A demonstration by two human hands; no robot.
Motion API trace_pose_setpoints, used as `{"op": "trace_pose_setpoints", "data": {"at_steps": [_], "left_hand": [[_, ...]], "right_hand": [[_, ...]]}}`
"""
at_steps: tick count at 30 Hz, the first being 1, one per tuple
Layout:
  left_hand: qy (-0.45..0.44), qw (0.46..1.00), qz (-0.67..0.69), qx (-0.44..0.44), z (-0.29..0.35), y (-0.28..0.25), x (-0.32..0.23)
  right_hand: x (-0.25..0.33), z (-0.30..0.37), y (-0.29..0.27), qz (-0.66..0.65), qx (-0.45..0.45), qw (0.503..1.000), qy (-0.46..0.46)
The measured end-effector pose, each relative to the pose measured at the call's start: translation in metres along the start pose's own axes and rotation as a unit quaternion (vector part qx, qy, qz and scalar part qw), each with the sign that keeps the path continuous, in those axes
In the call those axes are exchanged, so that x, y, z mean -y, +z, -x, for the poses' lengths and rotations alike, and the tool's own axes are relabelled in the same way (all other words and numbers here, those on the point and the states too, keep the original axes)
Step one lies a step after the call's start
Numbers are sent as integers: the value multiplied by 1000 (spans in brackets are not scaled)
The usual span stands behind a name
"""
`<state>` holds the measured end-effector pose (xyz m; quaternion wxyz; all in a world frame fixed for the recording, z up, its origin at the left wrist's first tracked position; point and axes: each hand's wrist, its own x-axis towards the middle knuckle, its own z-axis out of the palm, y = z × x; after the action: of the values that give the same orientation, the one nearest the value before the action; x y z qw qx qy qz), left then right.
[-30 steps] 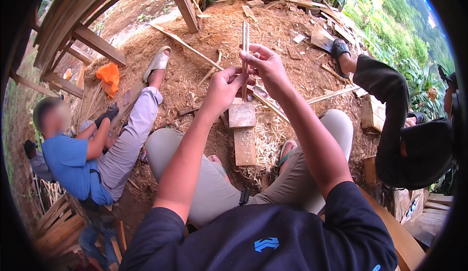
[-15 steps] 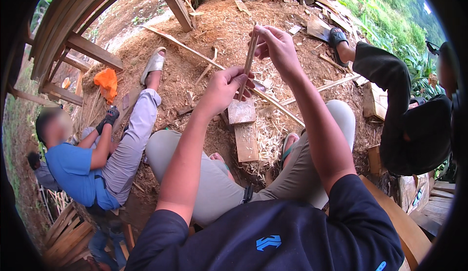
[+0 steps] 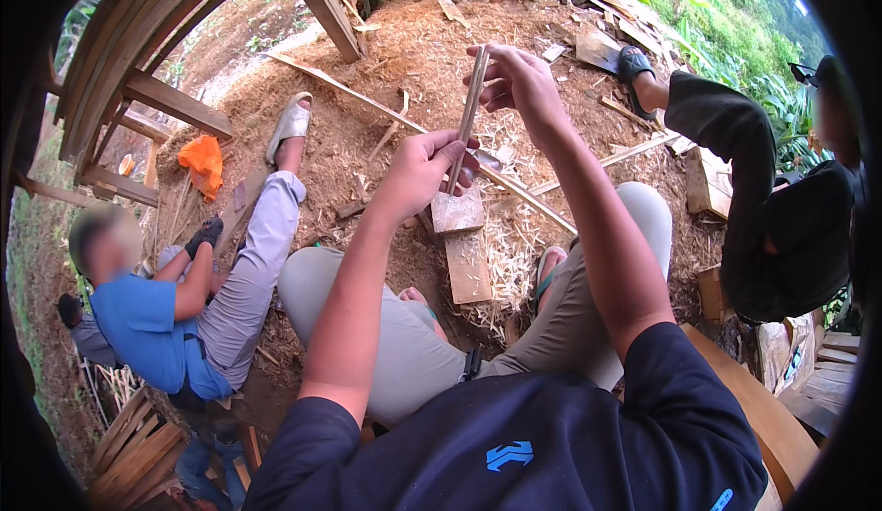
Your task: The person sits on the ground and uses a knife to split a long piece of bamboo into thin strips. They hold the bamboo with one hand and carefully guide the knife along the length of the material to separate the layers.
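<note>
Thin wooden strips (image 3: 474,97), seemingly two laid side by side, stand tilted in front of me. My left hand (image 3: 424,169) is closed around their lower part, thumb on the near side. At the upper end is my right hand (image 3: 522,84), its index finger across the tips and its other fingers loosely curled away; the thumb is mostly hidden. Below the left hand a wooden block (image 3: 457,212) lies at the end of a short board (image 3: 468,267), between my feet. A greyish flat thing (image 3: 503,154) behind the left fingers is too small to make out.
A long wooden strip (image 3: 367,100) crosses the shaving-covered ground. At the left a person in a blue shirt (image 3: 138,318) sits near an orange cloth (image 3: 202,164) and a wooden frame (image 3: 175,102). Another person's dark-trousered leg (image 3: 721,116) reaches in from the right, near wooden blocks (image 3: 707,183).
My right hand's fingers have loosened and spread slightly at the top of the strips. My left hand has barely moved. The person at the left has lowered their gloved hand.
</note>
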<state>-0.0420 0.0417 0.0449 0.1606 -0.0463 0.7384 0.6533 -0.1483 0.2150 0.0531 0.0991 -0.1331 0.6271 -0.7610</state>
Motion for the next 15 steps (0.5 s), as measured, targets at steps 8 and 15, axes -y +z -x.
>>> {"op": "trace_pose_setpoints", "data": {"at_steps": [8,15], "left_hand": [[-8,999,-4,-31,1,-2,-2],[4,999,-39,-29,2,-2,-2]], "right_hand": [[-1,-1,3,22,39,999,-30],[9,2,0,1,-22,1000,-2]]}}
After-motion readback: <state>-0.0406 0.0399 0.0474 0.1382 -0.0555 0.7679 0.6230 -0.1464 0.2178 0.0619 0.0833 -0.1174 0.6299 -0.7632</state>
